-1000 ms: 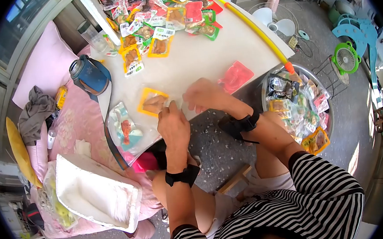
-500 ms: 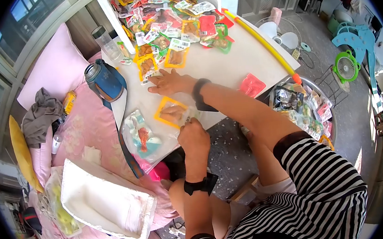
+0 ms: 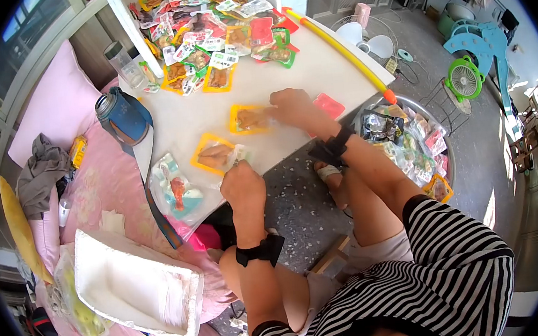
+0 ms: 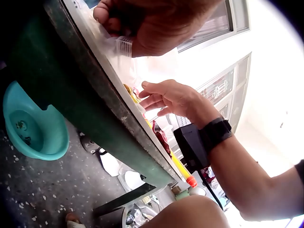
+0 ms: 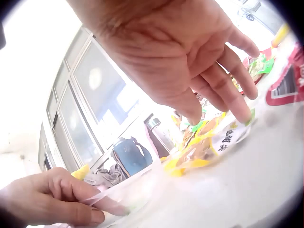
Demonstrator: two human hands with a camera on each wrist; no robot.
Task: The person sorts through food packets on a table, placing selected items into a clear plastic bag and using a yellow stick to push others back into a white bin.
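In the head view, my left hand point(image 3: 243, 189) pinches the clear end of a yellow-edged food packet point(image 3: 212, 154) lying on the table. Thin clear plastic point(image 5: 137, 192) shows at its finger and thumb in the right wrist view. My right hand point(image 3: 294, 109) is over the end of a second yellow-edged packet point(image 3: 243, 119), farther back. The right wrist view shows its fingers extended, fingertips at that packet's white printed end point(image 5: 232, 137). Just right of this hand lies a red packet point(image 3: 329, 106). A clear bag with a red print point(image 3: 177, 192) lies left of my left hand.
A pile of food packets point(image 3: 206, 33) fills the back of the table point(image 3: 174, 112). A yellow tube point(image 3: 341, 46) lies along its right edge. A metal basin point(image 3: 452, 158) of packets stands right. At left are a blue flask point(image 3: 125, 120) and a white foam box point(image 3: 110, 290).
My right hand reached to the front of the pile, then came back rightward with a yellow-edged packet beneath its fingers. The left hand stays at the first packet's end.
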